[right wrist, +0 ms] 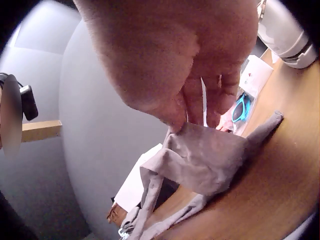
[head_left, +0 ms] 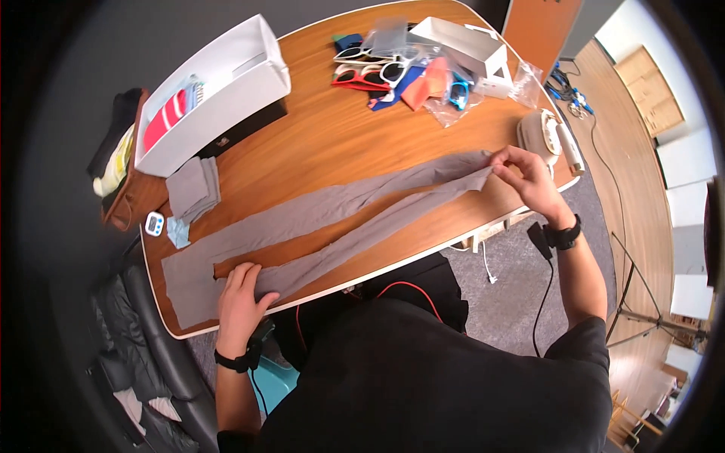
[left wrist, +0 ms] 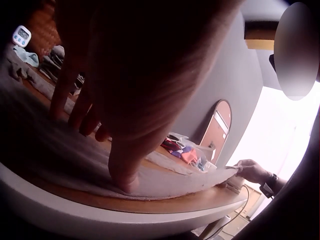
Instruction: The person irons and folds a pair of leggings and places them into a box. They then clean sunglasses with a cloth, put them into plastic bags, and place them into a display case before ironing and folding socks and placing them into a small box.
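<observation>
The left hand [head_left: 240,302] rests on grey trousers [head_left: 294,217], the right hand [head_left: 530,181] pinches one leg end [head_left: 477,180]; uneven pulling may slide them over the tabletop's [head_left: 302,143] near edge

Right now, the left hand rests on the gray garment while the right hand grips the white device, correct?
Not quite: the right hand pinches one end of the gray garment, not the white device, as the head view shows. The left hand does rest on the garment.

Grey wall [left wrist: 222,75], wooden floor [head_left: 633,196]
White glare [left wrist: 267,127] glows behind the right fingers [head_left: 515,152]; pale cabinets [head_left: 649,90] stand well to their right.
</observation>
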Demonstrator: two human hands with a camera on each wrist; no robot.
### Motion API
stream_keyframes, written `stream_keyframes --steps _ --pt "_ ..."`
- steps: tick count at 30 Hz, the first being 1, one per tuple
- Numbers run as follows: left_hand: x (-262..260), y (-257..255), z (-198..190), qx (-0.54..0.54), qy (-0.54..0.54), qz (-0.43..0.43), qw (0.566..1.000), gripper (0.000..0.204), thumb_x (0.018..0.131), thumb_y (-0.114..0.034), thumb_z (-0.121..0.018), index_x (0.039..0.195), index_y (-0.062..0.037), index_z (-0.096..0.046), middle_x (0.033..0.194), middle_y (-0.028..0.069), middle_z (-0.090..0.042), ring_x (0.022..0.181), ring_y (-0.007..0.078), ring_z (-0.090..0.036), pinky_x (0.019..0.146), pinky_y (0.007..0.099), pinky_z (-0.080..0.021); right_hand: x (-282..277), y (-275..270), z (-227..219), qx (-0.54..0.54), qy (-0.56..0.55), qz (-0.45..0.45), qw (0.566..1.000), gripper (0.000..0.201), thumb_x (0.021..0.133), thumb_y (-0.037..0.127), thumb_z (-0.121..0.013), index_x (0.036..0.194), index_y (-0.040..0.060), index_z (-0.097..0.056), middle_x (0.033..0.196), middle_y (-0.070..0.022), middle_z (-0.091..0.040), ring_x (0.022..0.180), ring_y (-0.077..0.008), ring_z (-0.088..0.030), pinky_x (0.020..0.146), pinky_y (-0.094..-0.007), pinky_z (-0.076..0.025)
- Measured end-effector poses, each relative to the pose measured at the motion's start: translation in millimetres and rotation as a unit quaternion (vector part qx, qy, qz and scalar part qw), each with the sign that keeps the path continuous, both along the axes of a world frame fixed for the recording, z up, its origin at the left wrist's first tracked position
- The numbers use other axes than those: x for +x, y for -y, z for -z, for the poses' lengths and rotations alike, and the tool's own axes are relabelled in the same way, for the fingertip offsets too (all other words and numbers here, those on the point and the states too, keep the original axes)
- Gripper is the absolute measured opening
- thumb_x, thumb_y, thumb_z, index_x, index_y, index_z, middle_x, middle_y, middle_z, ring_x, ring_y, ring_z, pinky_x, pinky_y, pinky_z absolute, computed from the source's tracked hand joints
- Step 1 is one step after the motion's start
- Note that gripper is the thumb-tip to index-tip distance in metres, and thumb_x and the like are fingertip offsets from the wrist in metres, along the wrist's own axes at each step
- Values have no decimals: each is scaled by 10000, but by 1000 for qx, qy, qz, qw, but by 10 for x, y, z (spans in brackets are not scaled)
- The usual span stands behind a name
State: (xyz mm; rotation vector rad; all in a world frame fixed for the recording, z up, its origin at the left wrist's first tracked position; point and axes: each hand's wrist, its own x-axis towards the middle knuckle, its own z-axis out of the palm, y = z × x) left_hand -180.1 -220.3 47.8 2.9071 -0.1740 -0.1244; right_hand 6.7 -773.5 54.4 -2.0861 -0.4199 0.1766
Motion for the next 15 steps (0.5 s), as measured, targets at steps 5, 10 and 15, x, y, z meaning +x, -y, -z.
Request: stream_keyframes --steps 5,10,15 --pt "2 9 17 -12 0 -2 1000 616 800 -234 -887 1306 22 -646 1350 146 -604 1250 391 -589 1025 470 -533 53 112 -16 86 -207 2 975 107 1088 155 -654 1084 53 -685 946 79 -649 870 -28 -563 794 -226 -465" --pt "-2 -4 27 -24 0 -2 1000 627 799 -234 -889 1314 23 -641 1349 146 -606 1249 391 -589 1026 474 -532 80 77 69 -187 -242 40 951 188 1033 223 -730 1088 44 -720 846 15 -694 750 -81 -616 686 -285 -507" --pt "-3 14 -5 -12 20 7 1000 621 796 -239 -890 1306 20 -650 1335 144 -616 1248 383 -593 1018 460 -534 -115 -114 131 -290 -13 99 952 259 940 177 -786 1135 25 -709 867 -132 -714 780 -279 -721 734 -399 -572"
